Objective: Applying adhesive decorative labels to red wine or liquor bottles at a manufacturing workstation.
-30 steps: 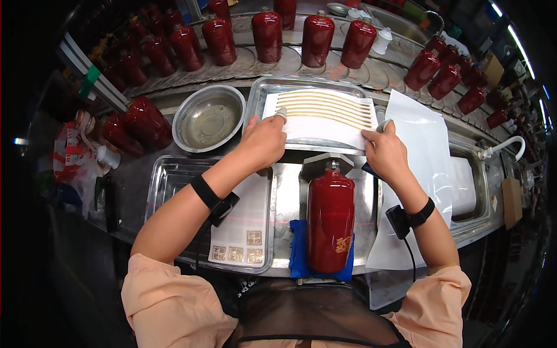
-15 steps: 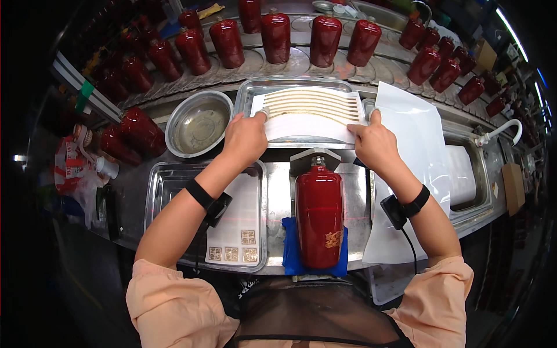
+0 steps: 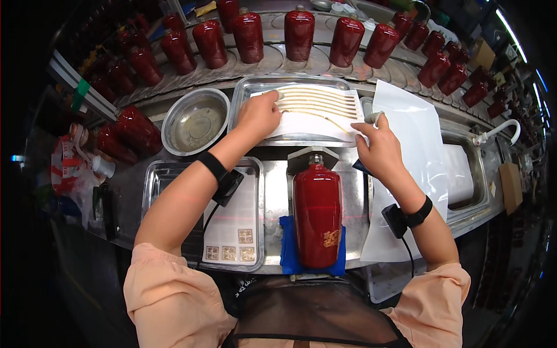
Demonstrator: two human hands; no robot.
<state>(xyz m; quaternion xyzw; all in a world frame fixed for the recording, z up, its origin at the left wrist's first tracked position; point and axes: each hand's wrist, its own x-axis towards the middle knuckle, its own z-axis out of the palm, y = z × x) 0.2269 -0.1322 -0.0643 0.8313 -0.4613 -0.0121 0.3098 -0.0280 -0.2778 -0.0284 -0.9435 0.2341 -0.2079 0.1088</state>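
A white sheet (image 3: 301, 124) bearing several thin gold strips (image 3: 316, 104) lies in the far metal tray (image 3: 237, 110). The nearest strip curves away from the others toward the sheet's lower right. My left hand (image 3: 259, 116) rests over the sheet's left part at the strips' ends, its fingers partly hidden. At the right edge, my right hand (image 3: 380, 145) has its index finger by the loose strip's end and its thumb apart, with a pale cover on the thumb tip. Below, a glossy dark red bottle (image 3: 317, 203) with a gold emblem lies on a blue cloth (image 3: 288, 255), neck against a grey angled holder (image 3: 328, 158).
A round metal bowl (image 3: 196, 123) stands left of the far tray. The nearer tray (image 3: 260, 220) holds a sheet with square gold emblems. A large white plastic sheet (image 3: 409, 174) lies at right beside a sink (image 3: 481, 191). Red bottles (image 3: 300, 36) line the conveyor (image 3: 272, 58) behind.
My left hand has moved right and farther away over the strips. My right thumb and index finger have shifted slightly. The nearest strip now bends more. Bottles on the conveyor have shifted.
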